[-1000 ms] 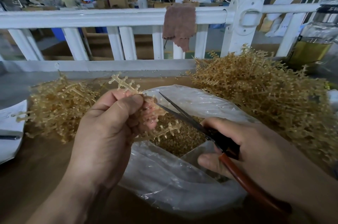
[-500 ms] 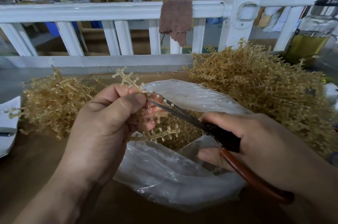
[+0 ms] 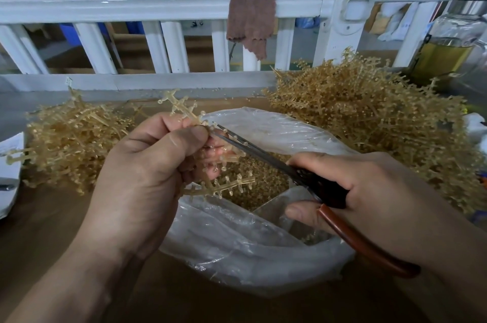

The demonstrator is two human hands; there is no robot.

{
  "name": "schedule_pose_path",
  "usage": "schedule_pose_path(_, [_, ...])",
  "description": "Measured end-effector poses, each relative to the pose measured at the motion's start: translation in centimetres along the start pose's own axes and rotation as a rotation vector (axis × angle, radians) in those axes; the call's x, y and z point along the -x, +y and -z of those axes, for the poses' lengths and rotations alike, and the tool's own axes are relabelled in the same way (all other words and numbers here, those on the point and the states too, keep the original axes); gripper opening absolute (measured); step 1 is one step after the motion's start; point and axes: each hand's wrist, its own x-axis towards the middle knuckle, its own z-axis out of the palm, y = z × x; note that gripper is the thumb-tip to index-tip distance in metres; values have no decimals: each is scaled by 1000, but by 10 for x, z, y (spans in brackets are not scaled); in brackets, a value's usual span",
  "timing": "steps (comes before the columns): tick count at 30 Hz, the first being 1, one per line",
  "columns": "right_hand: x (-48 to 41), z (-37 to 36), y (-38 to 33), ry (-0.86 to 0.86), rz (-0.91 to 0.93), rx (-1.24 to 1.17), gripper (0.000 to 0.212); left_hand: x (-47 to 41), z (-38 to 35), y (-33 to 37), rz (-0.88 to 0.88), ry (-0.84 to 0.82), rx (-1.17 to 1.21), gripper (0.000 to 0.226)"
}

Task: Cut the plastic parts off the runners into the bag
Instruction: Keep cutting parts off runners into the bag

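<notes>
The runner [image 3: 221,188] is up off the table, pinched in the left hand [image 3: 147,175] directly over the open mouth of the bag [image 3: 237,238]. The thumb is curled over its stem, and its branches stick out above and below the fingers. Holding it there looks deliberate: anything snipped off should drop straight in. The parts [image 3: 263,180] already in the bag make a tan heap under the runner.

The right hand [image 3: 369,191] grips the scissors [image 3: 253,150] by their brown handles. The blades reach across the bag mouth and are nearly together, with their tips at the runner just beside the left thumb. This seems to be one cut in a row of them, made close to the stem. With the tips that near the thumb, a slip is the risk.

The bag lies slumped on the table [image 3: 39,230] between two heaps. The right pile [image 3: 369,112] is large and bushy, and the left pile [image 3: 71,138] is smaller and looks sparser, perhaps stripped runners. Much stock remains, so the task seems far from done.

Behind runs a white railing [image 3: 131,6] with a cloth [image 3: 250,17] draped over it. A jar [image 3: 453,40] stands at the far right.
</notes>
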Motion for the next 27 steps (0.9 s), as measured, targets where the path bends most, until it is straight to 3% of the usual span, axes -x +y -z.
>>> schedule_pose_path(12, [1,0,-1,6,20,-23,51,1,0,0,-16,-19,-11,8])
schedule_pose_path(18, [1,-2,-1,36,29,-31,53,2,-3,0,-15,-4,41,21])
schedule_pose_path(23, [1,-3,-4,59,50,-41,56,3,-5,1,12,9,120,5])
schedule_pose_path(27, [1,-3,-6,83,76,-66,60,3,-5,1,8,29,124,11])
